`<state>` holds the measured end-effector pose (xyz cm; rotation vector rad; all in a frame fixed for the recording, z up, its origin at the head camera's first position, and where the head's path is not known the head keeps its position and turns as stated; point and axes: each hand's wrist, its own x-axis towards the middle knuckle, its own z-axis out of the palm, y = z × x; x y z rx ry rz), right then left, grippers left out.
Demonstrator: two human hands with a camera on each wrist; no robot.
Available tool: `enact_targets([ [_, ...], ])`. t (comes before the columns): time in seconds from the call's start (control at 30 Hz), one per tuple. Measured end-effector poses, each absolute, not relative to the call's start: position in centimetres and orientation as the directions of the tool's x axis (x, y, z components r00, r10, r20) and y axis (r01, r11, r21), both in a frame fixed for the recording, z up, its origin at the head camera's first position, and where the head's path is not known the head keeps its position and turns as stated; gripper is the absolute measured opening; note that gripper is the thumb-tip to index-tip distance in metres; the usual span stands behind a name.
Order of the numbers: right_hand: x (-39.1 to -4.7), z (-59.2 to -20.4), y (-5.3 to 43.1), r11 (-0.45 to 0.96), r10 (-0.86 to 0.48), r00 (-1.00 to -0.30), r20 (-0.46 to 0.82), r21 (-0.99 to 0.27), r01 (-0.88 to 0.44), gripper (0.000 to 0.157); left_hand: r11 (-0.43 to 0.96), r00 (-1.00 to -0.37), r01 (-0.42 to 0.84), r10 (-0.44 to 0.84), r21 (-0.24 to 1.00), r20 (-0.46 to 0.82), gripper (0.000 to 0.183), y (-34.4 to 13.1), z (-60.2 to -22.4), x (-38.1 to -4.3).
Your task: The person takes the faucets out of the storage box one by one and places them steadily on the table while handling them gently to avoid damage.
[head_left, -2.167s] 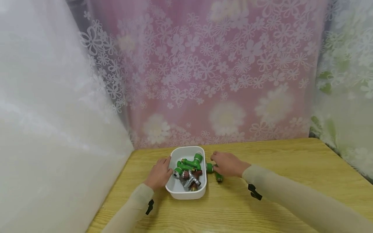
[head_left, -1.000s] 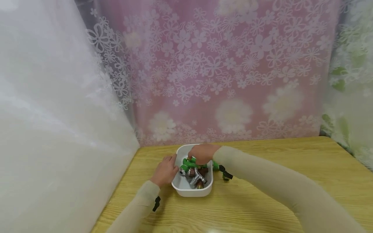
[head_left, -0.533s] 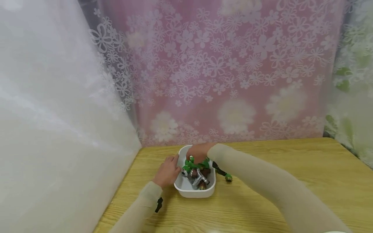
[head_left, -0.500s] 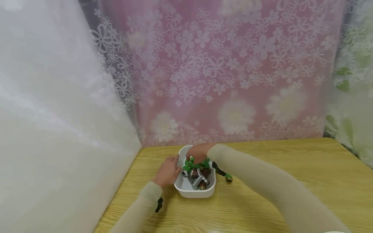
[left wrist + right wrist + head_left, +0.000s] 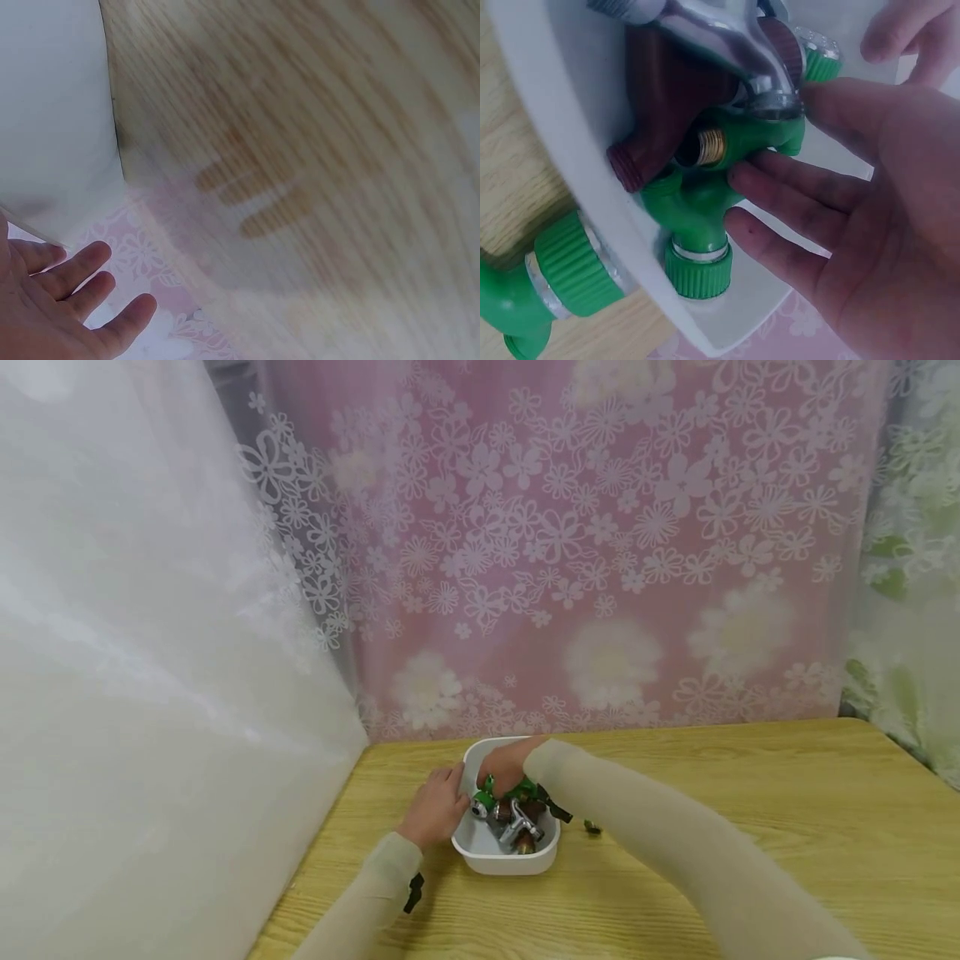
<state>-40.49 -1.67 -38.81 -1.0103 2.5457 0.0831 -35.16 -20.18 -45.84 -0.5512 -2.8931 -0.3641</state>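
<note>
In the head view a white tub (image 5: 504,865) holds several plastic taps. My left hand (image 5: 437,806) rests on its left side, the thumb by the rim; the left wrist view shows spread, relaxed fingers (image 5: 82,271) by the tub's wall. My right hand (image 5: 502,764) reaches into the far part. In the right wrist view its thumb and fingers close round a green tap (image 5: 761,137) with a brass-coloured threaded end. Another green tap (image 5: 697,259) with a ribbed collar lies below. A chrome tap (image 5: 727,45) and a brown tap (image 5: 656,97) lie alongside.
Outside the tub's right side, a further green tap (image 5: 577,262) lies on the wooden table (image 5: 720,793), mostly behind my right forearm in the head view. A white curtain (image 5: 150,652) hangs at left, a pink flowered curtain (image 5: 570,527) at the back.
My right hand has moved from the tap outside the tub, over the rim and in among the green taps. Over the last half second it has shifted a green tap slightly. My left hand stays at the tub.
</note>
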Motion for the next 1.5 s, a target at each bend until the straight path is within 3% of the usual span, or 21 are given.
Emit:
enact_targets([
  [0.6,-39.4,-39.1,-1.9,0.775,-0.596,-0.682,-0.424,-0.082,-0.627,0.049,0.9,-0.915,0.388,0.35,0.197,0.202,0.058,-20.0,-46.1,-35.1],
  [0.77,-39.7,-39.6,-2.3,0.768,-0.608,-0.675,-0.418,-0.094,-0.633,0.044,0.9,-0.92,0.38,0.342,0.214,0.194,0.058,-20.3,-46.2,-35.0],
  [1.17,-40.6,-39.9,-2.8,0.706,-0.685,-0.66,-0.309,-0.062,-0.705,0.031,0.899,-0.922,0.374,0.334,0.227,0.197,0.057,-20.6,-46.1,-34.5],
  [1.5,-41.1,-39.1,-1.4,0.72,-0.692,-0.689,-0.215,-0.141,-0.68,0.035,0.891,-0.915,0.391,0.348,0.23,0.206,0.057,-20.2,-45.9,-34.9],
])
